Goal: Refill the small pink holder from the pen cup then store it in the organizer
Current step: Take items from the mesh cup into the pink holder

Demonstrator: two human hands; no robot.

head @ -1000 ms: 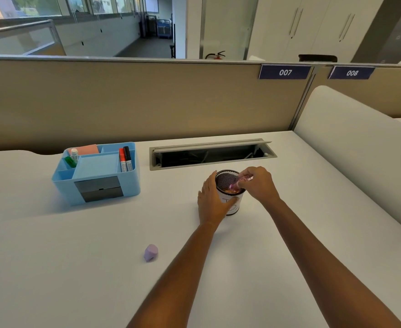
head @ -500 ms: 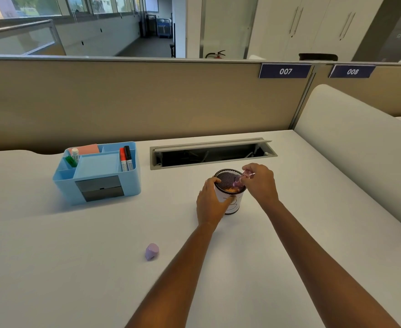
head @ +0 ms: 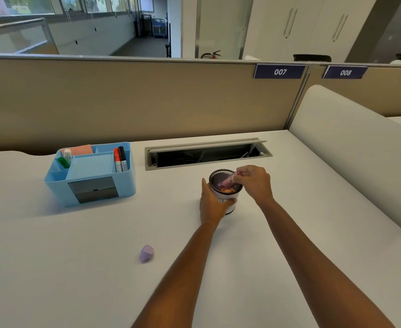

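A black mesh pen cup [head: 218, 178] with a white band stands mid-desk, small orange bits showing at its bottom. My left hand [head: 212, 204] wraps the cup's near side. My right hand [head: 255, 182] pinches a small clear pink holder [head: 226, 182], tilted mouth-down inside the cup's rim. A small lilac cap-like piece [head: 146, 253] lies alone on the desk to the near left. The blue organizer [head: 59, 185] sits at the far left with markers, a glue stick and sticky notes in its compartments.
An open cable tray slot [head: 206, 153] runs in the desk just behind the cup. A beige partition [head: 135, 102] closes the desk's back edge. A white curved divider [head: 350, 157] bounds the right side.
My right hand has pushed the pink holder lower and deeper into the cup. My left hand slid down from the rim onto the cup's side.
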